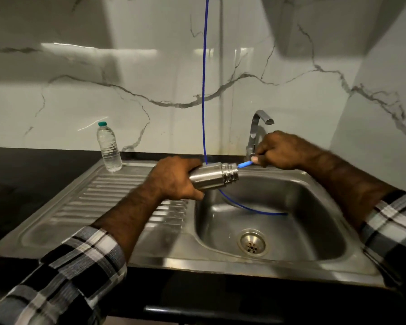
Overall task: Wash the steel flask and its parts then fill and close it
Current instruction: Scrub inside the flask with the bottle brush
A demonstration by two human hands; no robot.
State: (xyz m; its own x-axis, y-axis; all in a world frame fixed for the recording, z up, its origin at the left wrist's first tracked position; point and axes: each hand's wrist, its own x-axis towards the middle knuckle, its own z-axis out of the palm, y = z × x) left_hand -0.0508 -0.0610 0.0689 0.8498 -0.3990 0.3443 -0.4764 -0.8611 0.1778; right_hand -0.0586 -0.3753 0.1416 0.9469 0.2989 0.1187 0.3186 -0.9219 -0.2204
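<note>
- Head view puts us right over the sink [326, 184], and we've got the steel flask [212, 175] lying sideways at centre frame, open threaded mouth pointing right, just above the basin's upper-left corner
- Our left hand [174, 178] is wrapped round the flask's lower body, fingers curled firmly
- Our right hand [278, 150] pinches the pale end of the blue tube [245, 163], its tip right at the flask mouth
- We can't tell whether water is running; the frame is blurred there
- Risk one: with the flask this flat, we reckon water would spill straight back out
- Risk two: a wet steel body could slip from our grip and drop into the basin
- Risk three: the tube may flick out and spray toward the plastic bottle [108, 146] at left
- We see no lid anywhere
</note>
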